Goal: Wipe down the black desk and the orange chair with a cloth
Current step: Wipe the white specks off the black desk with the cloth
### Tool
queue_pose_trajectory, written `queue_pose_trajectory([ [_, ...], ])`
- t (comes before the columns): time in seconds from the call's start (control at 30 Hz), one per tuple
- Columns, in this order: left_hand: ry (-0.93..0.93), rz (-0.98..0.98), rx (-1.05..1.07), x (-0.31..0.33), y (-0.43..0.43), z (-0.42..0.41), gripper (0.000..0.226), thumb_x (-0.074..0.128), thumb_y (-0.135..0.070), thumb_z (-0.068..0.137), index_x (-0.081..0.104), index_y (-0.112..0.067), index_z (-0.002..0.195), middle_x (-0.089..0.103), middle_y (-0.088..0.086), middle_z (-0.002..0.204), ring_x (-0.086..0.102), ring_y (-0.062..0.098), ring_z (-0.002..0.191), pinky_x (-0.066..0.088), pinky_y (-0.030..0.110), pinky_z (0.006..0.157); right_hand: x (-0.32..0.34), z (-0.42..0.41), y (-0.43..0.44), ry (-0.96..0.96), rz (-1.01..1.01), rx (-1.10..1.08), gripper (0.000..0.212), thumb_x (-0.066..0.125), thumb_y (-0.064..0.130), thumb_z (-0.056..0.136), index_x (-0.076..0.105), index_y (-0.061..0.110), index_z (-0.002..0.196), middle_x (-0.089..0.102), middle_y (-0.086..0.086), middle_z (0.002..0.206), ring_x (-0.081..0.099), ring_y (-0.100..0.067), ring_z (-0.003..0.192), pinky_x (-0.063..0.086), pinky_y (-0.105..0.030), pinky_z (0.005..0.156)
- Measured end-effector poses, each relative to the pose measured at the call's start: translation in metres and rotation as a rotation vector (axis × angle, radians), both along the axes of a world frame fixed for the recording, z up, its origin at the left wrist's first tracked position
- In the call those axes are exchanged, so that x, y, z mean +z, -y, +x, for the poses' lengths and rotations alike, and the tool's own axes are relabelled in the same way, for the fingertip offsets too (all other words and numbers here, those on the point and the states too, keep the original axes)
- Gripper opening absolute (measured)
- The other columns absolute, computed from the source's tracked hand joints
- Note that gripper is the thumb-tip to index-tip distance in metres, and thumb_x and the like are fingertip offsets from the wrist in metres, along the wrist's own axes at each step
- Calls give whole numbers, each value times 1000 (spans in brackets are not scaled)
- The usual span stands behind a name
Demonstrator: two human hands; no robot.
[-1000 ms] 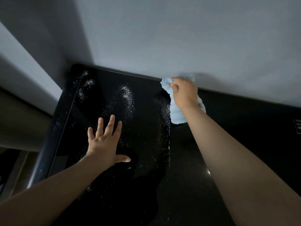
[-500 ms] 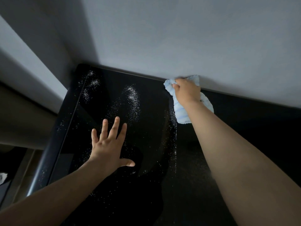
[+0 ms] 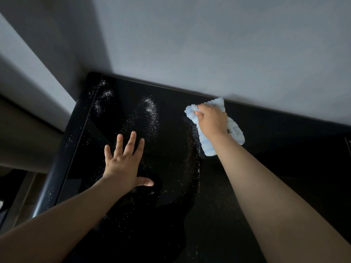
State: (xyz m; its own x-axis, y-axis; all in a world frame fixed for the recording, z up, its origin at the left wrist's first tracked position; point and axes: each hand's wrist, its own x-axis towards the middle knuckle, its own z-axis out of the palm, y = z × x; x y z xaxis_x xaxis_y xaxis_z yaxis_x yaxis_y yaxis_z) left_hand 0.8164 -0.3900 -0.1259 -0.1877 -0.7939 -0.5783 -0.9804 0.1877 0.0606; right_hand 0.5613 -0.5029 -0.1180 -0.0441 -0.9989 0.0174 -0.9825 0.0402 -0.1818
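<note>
A glossy black desk fills the lower half of the view, its back edge against the wall. White powdery specks lie over its left part, with a thin line of them running down the middle. My right hand grips a light blue cloth and presses it onto the desk near the back edge. My left hand rests flat on the desk with fingers spread, among the specks. The orange chair is out of view.
A pale grey wall rises right behind the desk. The desk's rounded left edge drops off to a darker gap and floor on the left. A small dark fitting shows at the desk's far right.
My right hand has drawn the cloth a little toward me from the back edge by the wall. My left hand stays pressed flat in the same spot.
</note>
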Motion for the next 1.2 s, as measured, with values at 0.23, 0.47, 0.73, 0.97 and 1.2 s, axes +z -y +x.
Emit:
queue_pose_trajectory([
  [0.23,-16,-6,6,2,0,0,133,52,-87,59,-23,-23,149,-36,5,153,-26,38,142,0,61,115,0,2,-19,-5,-4,3,23,44,20,96,51,16,74,51,4,75,51,-21,79,27,-31,66],
  [0.47,-21,-18,7,-1,0,1,134,54,-87,58,-21,-23,149,-35,5,154,-24,38,143,2,61,115,2,5,-47,-7,-14,24,20,47,21,95,59,15,81,60,7,84,55,-19,85,30,-30,66],
  [0.73,-20,-13,11,-1,1,0,135,56,-86,58,-21,-24,149,-35,4,154,-24,37,143,3,61,115,1,4,-83,35,26,29,20,49,23,96,66,16,102,67,6,107,57,-17,105,40,-37,81],
  [0.97,7,-21,3,2,0,-2,135,55,-86,58,-21,-23,149,-32,5,155,-21,37,144,6,61,116,-1,4,-121,56,58,22,23,49,25,96,65,22,112,65,10,115,53,-14,115,35,-35,84],
  [1.2,2,-24,15,0,0,-1,135,58,-85,57,-20,-24,150,-31,4,155,-21,37,144,6,61,116,-3,7,-154,65,74,4,25,51,27,95,64,23,116,64,9,120,51,-14,120,37,-37,89],
])
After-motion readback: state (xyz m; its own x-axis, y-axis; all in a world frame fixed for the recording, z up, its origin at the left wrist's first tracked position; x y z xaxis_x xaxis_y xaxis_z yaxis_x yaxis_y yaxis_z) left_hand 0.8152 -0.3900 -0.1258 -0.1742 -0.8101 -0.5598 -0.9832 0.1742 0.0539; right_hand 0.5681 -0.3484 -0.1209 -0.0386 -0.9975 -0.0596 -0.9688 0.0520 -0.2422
